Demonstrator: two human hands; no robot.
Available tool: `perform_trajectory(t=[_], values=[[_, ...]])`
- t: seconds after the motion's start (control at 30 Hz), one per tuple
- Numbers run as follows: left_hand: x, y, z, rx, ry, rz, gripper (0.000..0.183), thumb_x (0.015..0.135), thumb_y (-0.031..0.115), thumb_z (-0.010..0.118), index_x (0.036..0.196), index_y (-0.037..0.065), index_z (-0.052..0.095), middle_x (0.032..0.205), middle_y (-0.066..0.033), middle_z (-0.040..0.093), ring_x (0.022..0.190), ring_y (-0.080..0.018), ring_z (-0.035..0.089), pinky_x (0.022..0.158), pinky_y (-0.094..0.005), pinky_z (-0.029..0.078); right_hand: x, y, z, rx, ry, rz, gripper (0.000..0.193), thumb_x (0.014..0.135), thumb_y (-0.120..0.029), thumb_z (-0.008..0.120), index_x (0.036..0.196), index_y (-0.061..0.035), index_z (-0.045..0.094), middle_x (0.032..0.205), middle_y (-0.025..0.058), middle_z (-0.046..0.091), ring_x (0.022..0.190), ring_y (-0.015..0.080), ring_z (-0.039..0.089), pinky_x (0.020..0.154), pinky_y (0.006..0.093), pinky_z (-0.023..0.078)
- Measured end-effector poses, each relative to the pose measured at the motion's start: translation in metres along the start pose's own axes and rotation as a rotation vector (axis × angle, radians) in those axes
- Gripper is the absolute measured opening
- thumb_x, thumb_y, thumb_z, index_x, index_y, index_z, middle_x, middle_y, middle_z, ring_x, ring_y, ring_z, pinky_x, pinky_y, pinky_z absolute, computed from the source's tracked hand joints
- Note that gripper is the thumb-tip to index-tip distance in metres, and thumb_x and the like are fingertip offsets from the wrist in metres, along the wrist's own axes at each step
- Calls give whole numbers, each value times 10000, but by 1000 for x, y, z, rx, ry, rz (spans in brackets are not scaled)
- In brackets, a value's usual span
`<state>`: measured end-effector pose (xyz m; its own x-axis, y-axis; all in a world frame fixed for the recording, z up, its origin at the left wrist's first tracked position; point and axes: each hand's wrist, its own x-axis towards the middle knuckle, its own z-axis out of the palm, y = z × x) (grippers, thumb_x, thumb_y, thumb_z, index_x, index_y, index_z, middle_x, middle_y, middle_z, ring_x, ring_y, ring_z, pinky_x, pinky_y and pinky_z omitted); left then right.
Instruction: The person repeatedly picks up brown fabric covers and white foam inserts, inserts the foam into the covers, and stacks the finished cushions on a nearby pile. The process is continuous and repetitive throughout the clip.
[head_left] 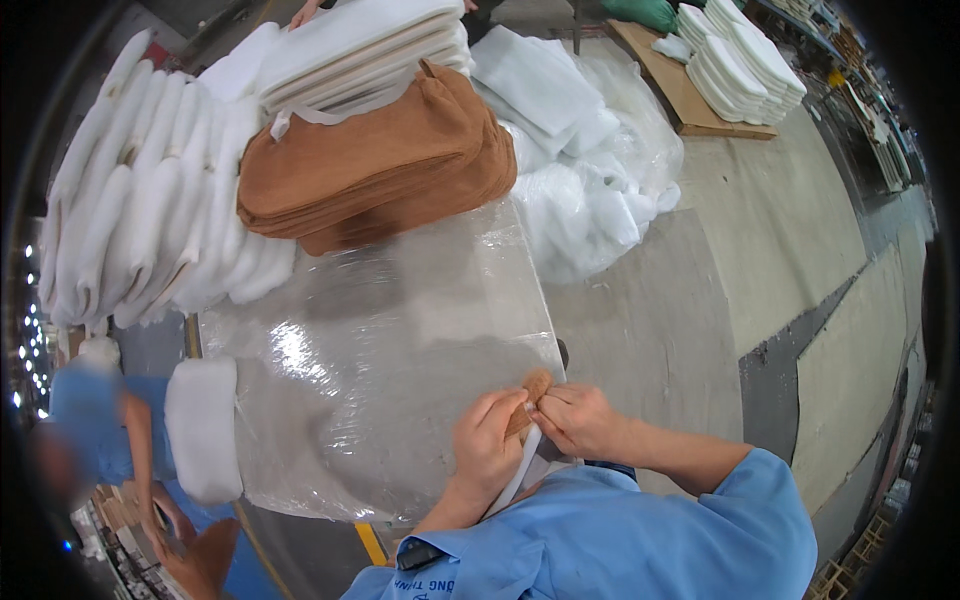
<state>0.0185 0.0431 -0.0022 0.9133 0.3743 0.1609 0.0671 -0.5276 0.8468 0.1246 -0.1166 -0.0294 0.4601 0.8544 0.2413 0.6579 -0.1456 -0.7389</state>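
My left hand [480,440] and my right hand [578,418] meet close to my body, over the near right edge of the table. Both pinch a small bunched part of a brown fabric piece [538,381], fingers closed. A white strip [522,464] runs from between the fingers down toward my chest. The fingers hide most of the fabric they grip. Farther off on the table [420,330], covered in clear plastic film, lies a thick stack of brown fabric covers [370,160] with a white strip along the top edge.
Folded white padding [150,190] is heaped at the far left, with flat white pads [365,50] behind the brown stack. Clear plastic bags [590,200] bulge beyond the table's right side. A co-worker in blue [105,420] handles brown material at the left, near a white cushion [203,430].
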Motion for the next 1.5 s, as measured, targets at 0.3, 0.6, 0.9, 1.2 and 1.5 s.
perform_trajectory(t=[0.3,0.6,0.9,1.2,1.5], values=[[21,-13,-23,-591,-356,-406,350,1049,220,611,1308,4,704,1146,-159,752,1066,-261,730,933,-372,568,15,45,-36,563,94,402,421,1120,-394,511,891,-57,617,838,58,643,778,189,621,692,326,478],[72,-82,44,-873,-939,-782,404,1135,378,497,1210,36,699,938,-31,711,834,-94,640,742,-227,471,23,43,0,786,870,664,485,1155,-459,406,1081,-32,624,992,71,634,938,177,617,896,358,496],[43,-31,25,-786,-360,-560,202,1092,133,557,1199,27,691,991,-6,660,915,-68,580,833,-247,474,67,21,22,971,810,355,509,1156,-469,397,1115,-6,604,953,88,630,944,192,602,938,361,469],[40,-64,42,-1190,-544,-779,264,1106,249,565,1247,46,659,840,-3,602,770,-85,571,675,-253,465,31,23,14,800,789,423,490,1174,-429,353,1106,-9,595,988,91,619,948,180,577,934,361,452],[73,-51,79,-776,-875,-684,266,1133,305,529,1149,70,652,703,45,550,557,-54,469,520,-232,401,7,15,8,913,846,477,533,1158,-469,385,1078,6,615,984,69,620,975,155,591,845,324,497]])
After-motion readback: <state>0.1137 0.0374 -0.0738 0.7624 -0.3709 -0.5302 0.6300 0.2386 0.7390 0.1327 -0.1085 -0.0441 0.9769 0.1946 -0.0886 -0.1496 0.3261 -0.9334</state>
